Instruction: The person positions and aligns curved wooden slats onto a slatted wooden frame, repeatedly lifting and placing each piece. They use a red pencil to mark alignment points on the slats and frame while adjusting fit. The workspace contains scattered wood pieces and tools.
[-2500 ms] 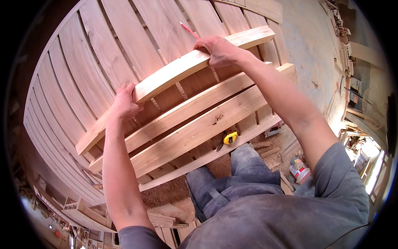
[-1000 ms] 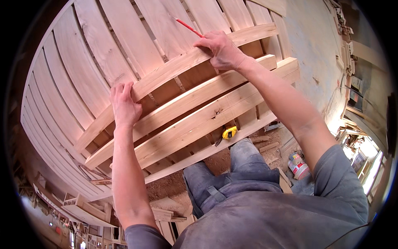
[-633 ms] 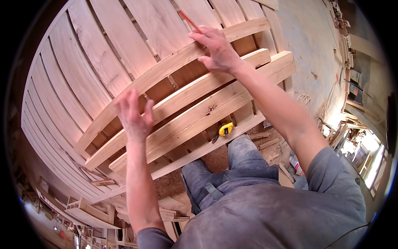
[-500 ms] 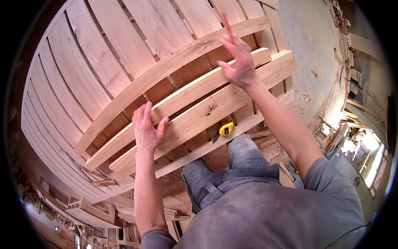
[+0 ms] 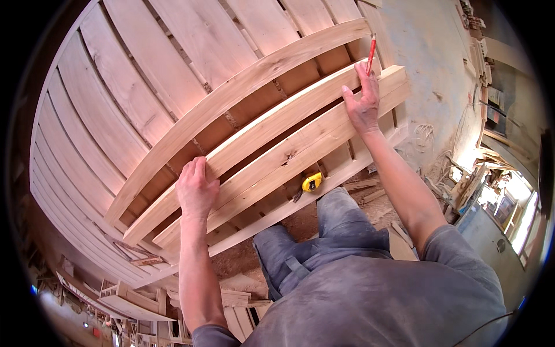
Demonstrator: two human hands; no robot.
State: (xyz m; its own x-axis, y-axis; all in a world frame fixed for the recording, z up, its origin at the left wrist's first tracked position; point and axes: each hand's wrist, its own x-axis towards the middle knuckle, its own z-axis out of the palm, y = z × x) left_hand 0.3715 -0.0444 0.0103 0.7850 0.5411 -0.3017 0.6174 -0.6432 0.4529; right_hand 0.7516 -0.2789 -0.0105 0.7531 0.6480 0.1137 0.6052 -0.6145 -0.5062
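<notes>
My left hand (image 5: 196, 188) is closed over the left half of a long pale wooden bar (image 5: 283, 113), fingers curled over its far edge. My right hand (image 5: 364, 101) rests at that bar's right end and grips a red pencil (image 5: 372, 55), its tip pointing up and away from me. Beyond the bar lies a curved wooden rail (image 5: 231, 92), bowed away from me. Nearer to me, a thicker wooden beam (image 5: 312, 147) with a dark knot runs alongside, a dark gap between the two.
All these pieces lie on a large surface of spaced wooden boards (image 5: 133, 75). A yellow tape measure (image 5: 312, 182) sits by its near edge, close to my legs. Coiled cord (image 5: 424, 134) and wood scraps (image 5: 477, 168) lie on the floor to the right. Wooden frames (image 5: 130, 298) stand lower left.
My left hand has gone from spread fingers to a grip on the bar. The right hand, with the pencil, has moved right to the bar's end.
</notes>
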